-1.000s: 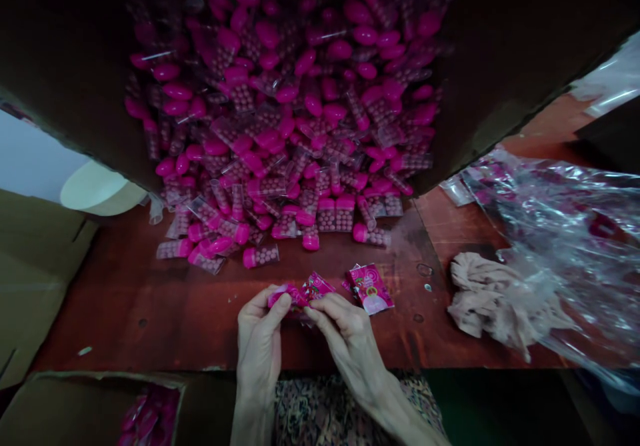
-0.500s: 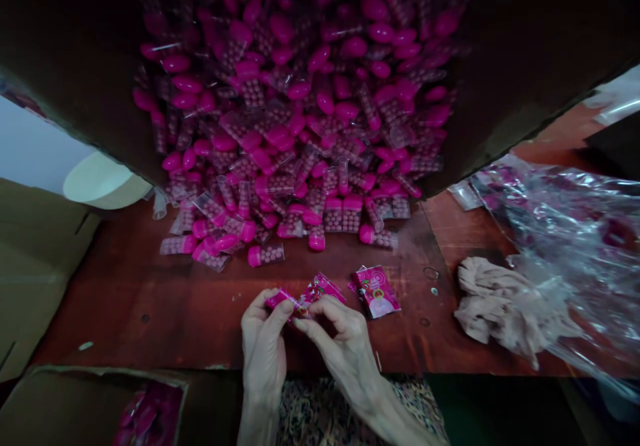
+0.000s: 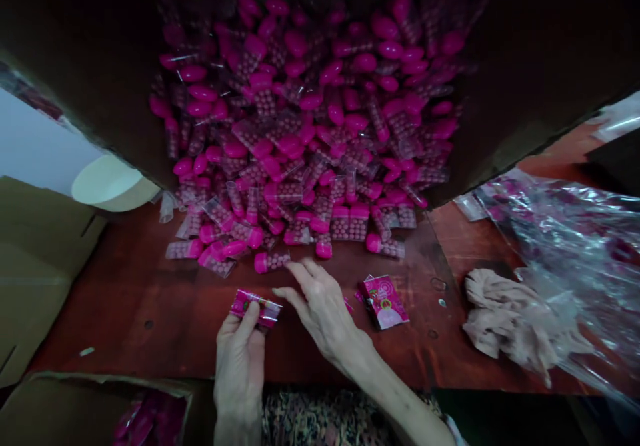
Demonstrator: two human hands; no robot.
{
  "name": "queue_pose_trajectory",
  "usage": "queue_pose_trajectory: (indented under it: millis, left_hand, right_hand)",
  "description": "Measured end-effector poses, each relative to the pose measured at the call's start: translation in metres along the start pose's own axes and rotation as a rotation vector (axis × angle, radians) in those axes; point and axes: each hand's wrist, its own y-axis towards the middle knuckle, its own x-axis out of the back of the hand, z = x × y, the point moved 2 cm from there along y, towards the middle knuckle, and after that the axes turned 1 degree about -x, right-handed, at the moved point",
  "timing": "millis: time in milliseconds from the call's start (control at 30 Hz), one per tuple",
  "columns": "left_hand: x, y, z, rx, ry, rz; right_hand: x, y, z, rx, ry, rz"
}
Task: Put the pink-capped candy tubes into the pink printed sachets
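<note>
A small pink printed wrapper (image 3: 269, 314) is pinched between the thumb and fingers of my left hand (image 3: 241, 353), just above the table's front part. My right hand (image 3: 323, 309) reaches forward with its fingers apart and nothing in them. Its fingertips are close to a clear container of pink balls with a pink cap (image 3: 273, 261), lying at the near edge of the heap; I cannot tell whether they touch. To the right of this hand lies a stack of pink printed wrappers (image 3: 386, 303), and a bit of pink shows beside my right wrist.
A large carton lying open holds a heap of pink-capped containers (image 3: 300, 146) that spills onto the red-brown table (image 3: 165, 319). A crumpled cloth (image 3: 505, 316) and clear plastic bags (image 3: 585, 233) lie right. A pale round bowl (image 3: 107, 183) stands left. An open box (image 3: 150, 419) sits below, front left.
My right hand has left the wrapper and moved forward towards the nearest container. My left hand has drawn left, still holding its wrapper. The view has shifted slightly.
</note>
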Motion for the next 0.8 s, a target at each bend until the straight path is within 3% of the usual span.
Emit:
queue_pose_trajectory:
  millis: [100, 267, 467, 633, 800]
  left_hand:
    - [0.009, 0.006, -0.012, -0.023, -0.069, -0.044]
    - [0.006, 0.012, -0.024, 0.002, -0.198, -0.140]
    - [-0.014, 0.013, -0.030, 0.070, -0.271, -0.130]
    - [-0.030, 0.012, -0.025, 0.084, -0.278, -0.117]
    - [-0.047, 0.008, -0.013, 0.119, -0.255, -0.017]
  right_hand:
    - [-0.018, 0.028, 0.012, 0.047, -0.191, 0.122]
    - [-0.032, 0.039, 0.008, 0.024, -0.245, 0.113]
    - [-0.009, 0.018, -0.008, -0.047, -0.203, 0.026]
    - [0.018, 0.000, 0.008, -0.102, -0.002, -0.152]
    - [0.017, -0.009, 0.019, -0.069, 0.044, -0.257]
